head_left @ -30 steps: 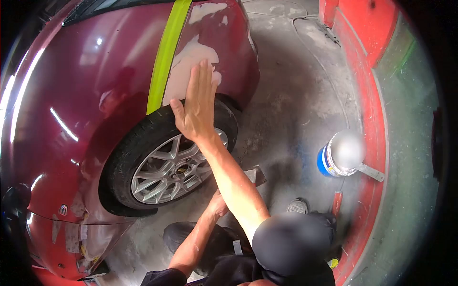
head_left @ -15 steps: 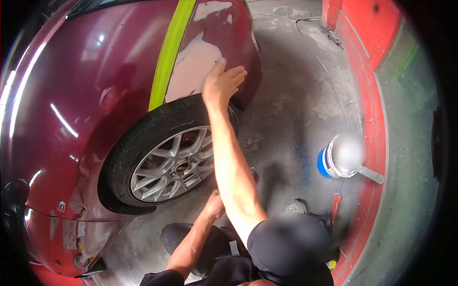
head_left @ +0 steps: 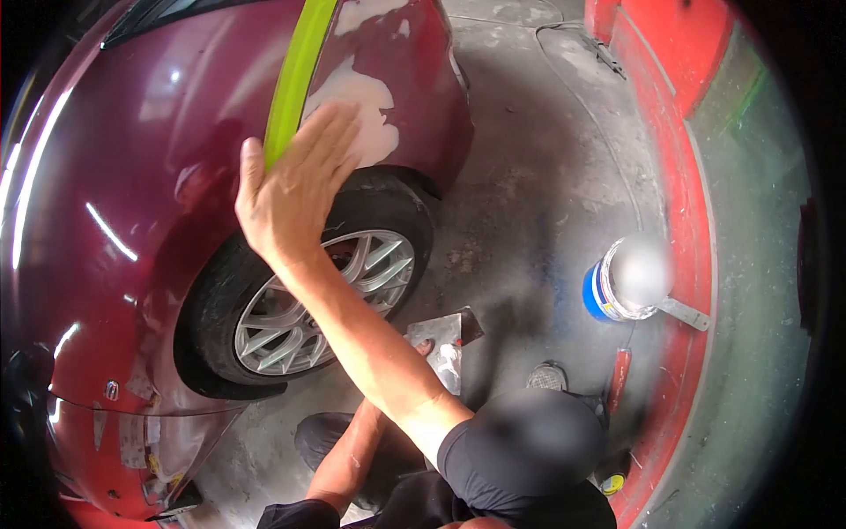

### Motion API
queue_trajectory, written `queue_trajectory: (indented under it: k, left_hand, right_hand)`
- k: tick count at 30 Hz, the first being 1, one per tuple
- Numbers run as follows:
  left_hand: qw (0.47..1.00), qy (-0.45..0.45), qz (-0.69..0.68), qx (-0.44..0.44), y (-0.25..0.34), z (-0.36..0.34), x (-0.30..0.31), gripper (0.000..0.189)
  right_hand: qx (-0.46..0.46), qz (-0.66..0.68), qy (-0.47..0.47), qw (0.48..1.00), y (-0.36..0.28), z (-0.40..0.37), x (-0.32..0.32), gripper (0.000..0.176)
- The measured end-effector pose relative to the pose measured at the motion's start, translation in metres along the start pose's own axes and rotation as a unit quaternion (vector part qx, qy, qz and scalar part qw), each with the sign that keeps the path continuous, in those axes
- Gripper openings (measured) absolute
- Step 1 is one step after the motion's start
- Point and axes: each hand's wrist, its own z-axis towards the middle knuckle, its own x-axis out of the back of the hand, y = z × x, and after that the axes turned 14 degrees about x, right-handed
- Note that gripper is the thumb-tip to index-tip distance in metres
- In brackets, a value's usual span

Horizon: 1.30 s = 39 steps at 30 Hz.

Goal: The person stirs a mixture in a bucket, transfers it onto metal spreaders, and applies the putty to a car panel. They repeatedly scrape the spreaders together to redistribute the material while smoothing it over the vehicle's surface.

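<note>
My right hand [head_left: 295, 189] is open, fingers extended, over the green tape [head_left: 298, 79] and the left part of a pale filler patch [head_left: 366, 110] on the maroon car's fender [head_left: 194, 97]. Whether the palm touches the surface I cannot tell. Below, my left hand [head_left: 425, 347] grips a flat metal plate [head_left: 448, 333] beside the wheel; a whitish paste [head_left: 449, 360] lies on it. My right forearm partly hides the left hand, with only the thumb area showing.
The wheel [head_left: 326, 300] is under the fender. To the right stand a blue and white bucket [head_left: 602, 295] and a metal strip [head_left: 683, 314]. A red-handled item [head_left: 620, 375] lies near the red wall edge [head_left: 692, 220]. A hose [head_left: 586, 110] crosses the floor.
My right hand has moved left across the filler patch to the green tape. The plate by my left hand has come into sight, and the view has shifted slightly.
</note>
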Motion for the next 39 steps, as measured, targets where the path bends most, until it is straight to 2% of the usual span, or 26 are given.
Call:
queue_trajectory:
  k: [1,3,6,8,10,11,12,13,14,18,19,21,22,23,25,27,29,30,32,33,34,36,39]
  left_hand:
    - [1.0,-0.006,-0.016,0.022,0.0,0.0,0.0,0.031]
    - [0.962,-0.069,-0.141,0.222,0.019,-0.001,-0.002,0.032]
    - [0.949,-0.137,-0.165,0.23,0.032,-0.002,-0.003,0.032]
    - [0.99,-0.096,-0.044,0.096,0.053,-0.025,-0.004,0.039]
    - [0.99,-0.117,0.059,-0.049,-0.061,0.039,0.0,0.036]
    - [0.964,-0.216,-0.151,0.041,-0.059,0.038,-0.003,0.036]
    - [0.883,-0.273,-0.352,0.145,-0.056,0.036,-0.006,0.036]
    - [0.843,-0.345,-0.38,0.162,-0.079,0.059,-0.007,0.038]
    - [0.855,-0.34,-0.363,0.148,-0.075,0.058,-0.006,0.038]
    - [0.897,-0.316,-0.294,0.092,-0.056,0.039,0.001,0.04]
    - [0.886,-0.311,-0.329,0.099,-0.052,0.032,0.003,0.04]
    - [0.86,-0.3,-0.397,0.112,-0.046,0.018,0.007,0.04]
    - [0.928,-0.263,-0.261,0.04,-0.041,0.017,0.007,0.04]
    - [0.968,-0.217,-0.117,-0.034,-0.037,0.018,0.006,0.039]
    - [0.977,-0.2,-0.03,-0.072,-0.039,0.023,0.004,0.038]
    - [0.952,-0.267,-0.148,-0.003,-0.047,0.032,0.001,0.037]
    - [0.844,-0.448,-0.292,0.042,-0.044,0.044,0.011,0.036]
    - [0.768,-0.528,-0.357,0.063,-0.038,0.049,0.018,0.035]
    - [0.813,-0.433,-0.373,0.113,-0.031,0.041,0.009,0.035]
    - [0.907,-0.248,-0.308,0.142,-0.023,0.024,-0.003,0.035]
    - [0.904,-0.216,-0.336,0.154,-0.007,0.012,-0.002,0.035]
    - [0.895,-0.228,-0.354,0.147,-0.011,0.016,-0.002,0.035]
    - [0.897,-0.264,-0.326,0.14,-0.013,0.019,-0.003,0.036]
  right_hand:
    - [0.01,0.002,-0.007,1.0,-0.004,-0.003,0.001,0.088]
    - [0.034,0.03,-0.025,0.999,-0.008,-0.012,0.004,0.088]
    - [0.055,0.044,-0.062,0.996,-0.002,-0.019,0.009,0.087]
    - [0.007,0.024,-0.034,0.999,0.02,-0.017,0.001,0.087]
    - [-0.069,0.038,-0.011,0.997,0.049,-0.006,-0.004,0.086]
    - [-0.124,0.059,0.001,0.99,0.065,0.001,-0.002,0.085]
    - [-0.15,0.074,0.007,0.986,0.078,0.007,-0.001,0.086]
    - [-0.175,0.088,0.014,0.981,0.09,0.012,0.0,0.086]
    - [-0.201,0.101,0.022,0.974,0.094,0.016,0.002,0.087]
    - [-0.116,0.023,0.024,0.993,0.067,0.008,-0.009,0.083]
    - [-0.073,0.01,0.042,0.996,0.055,0.005,-0.009,0.083]
    - [-0.019,-0.005,0.021,1.0,0.033,0.001,-0.005,0.083]
    - [-0.008,0.003,0.009,1.0,0.022,-0.001,-0.003,0.084]
    - [0.002,0.015,-0.01,1.0,0.015,-0.002,0.001,0.085]
    - [0.027,0.023,-0.014,0.999,0.005,-0.007,0.001,0.086]
    - [0.052,0.033,-0.03,0.998,0.006,-0.011,0.004,0.086]
    - [0.042,0.036,-0.036,0.998,0.018,-0.007,0.003,0.086]
    - [0.011,0.017,0.004,1.0,0.038,0.001,-0.005,0.086]
    - [-0.076,0.018,0.043,0.996,0.083,0.027,-0.014,0.087]
    - [-0.135,0.035,0.045,0.989,0.1,0.04,-0.012,0.087]
    - [-0.151,0.041,0.043,0.987,0.102,0.049,-0.011,0.086]
    - [-0.181,0.049,0.039,0.982,0.101,0.063,-0.005,0.085]
    - [-0.086,-0.015,0.006,0.996,0.072,0.057,-0.009,0.087]
